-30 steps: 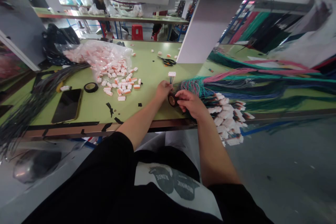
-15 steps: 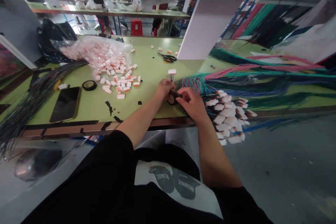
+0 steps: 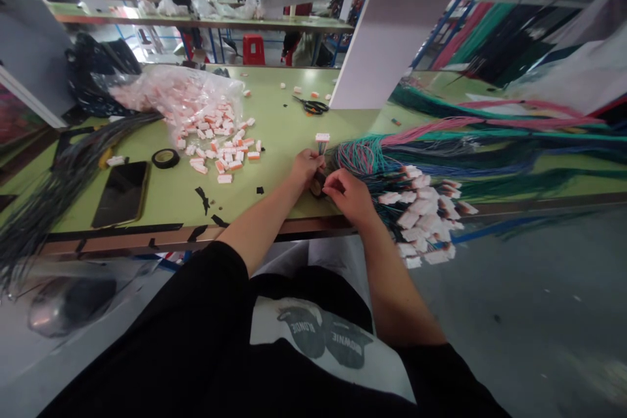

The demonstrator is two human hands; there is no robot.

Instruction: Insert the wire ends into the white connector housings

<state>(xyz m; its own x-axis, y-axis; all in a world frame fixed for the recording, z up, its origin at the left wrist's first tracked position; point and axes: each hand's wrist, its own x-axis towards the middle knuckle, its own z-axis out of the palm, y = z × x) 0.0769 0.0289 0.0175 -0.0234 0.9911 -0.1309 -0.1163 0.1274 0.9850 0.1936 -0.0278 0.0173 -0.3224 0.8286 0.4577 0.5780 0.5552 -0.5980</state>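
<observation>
My left hand (image 3: 307, 168) is closed round a thin bundle of wires, and a white connector (image 3: 322, 138) stands up on the wires beyond the fingers. Just below it, a roll of black tape (image 3: 317, 185) hangs between my two hands. My right hand (image 3: 347, 191) has its fingers drawn together at the roll's right side; the fingertips seem to pinch the black tape. To the right lie coiled pink and green wires (image 3: 362, 153) and a heap of wired white connectors (image 3: 425, 209).
Loose white-and-orange connectors (image 3: 230, 153) spill from a clear bag (image 3: 181, 95) at the left. A phone (image 3: 121, 194), a second tape roll (image 3: 165, 158) and grey wires (image 3: 83, 157) lie nearby. Black-handled scissors (image 3: 313, 106) rest beside a white upright panel (image 3: 377, 39).
My right hand has moved slightly left and its fingers have drawn closer together at the tape roll. The roll has shifted slightly left and turned.
</observation>
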